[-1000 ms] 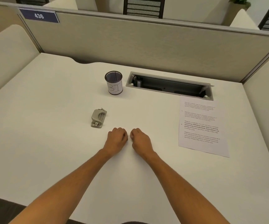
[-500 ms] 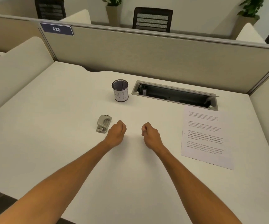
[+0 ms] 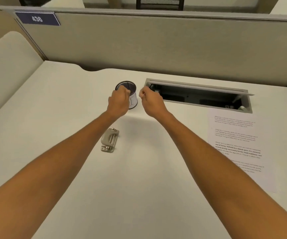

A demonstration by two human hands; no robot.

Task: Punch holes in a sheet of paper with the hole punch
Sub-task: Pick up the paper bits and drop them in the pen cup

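We note both hands raised far over the counter (image 3: 53,118), fingers curled, holding nothing: left hand (image 3: 118,102) fronting the mesh cup (image 3: 130,94), right hand (image 3: 152,101) beside it. Hole punch (image 3: 109,140) near-left, sheet of paper (image 3: 235,149) right, well apart. Risk: knocking the cup over.

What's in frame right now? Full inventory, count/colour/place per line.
grey metal hole punch: 1, grey, on the desk, between the forearms, untouched
printed white paper sheet: 1, white with black text, flat on the desk's right side
black mesh pen cup with white label: 1, black and white, desk centre, partly behind the left hand
grey cable tray recess: 1, grey, lid open, at the desk's back right
white desk: 1, off-white, fills the lower view
beige partition panel: 1, beige, behind the desk
navy sign reading 436: 1, navy with white digits, panel's top left
black chair back: 1, black, beyond the panel
left hand: 1, fingers curled, in front of the cup
right hand: 1, fingers curled, beside the cup
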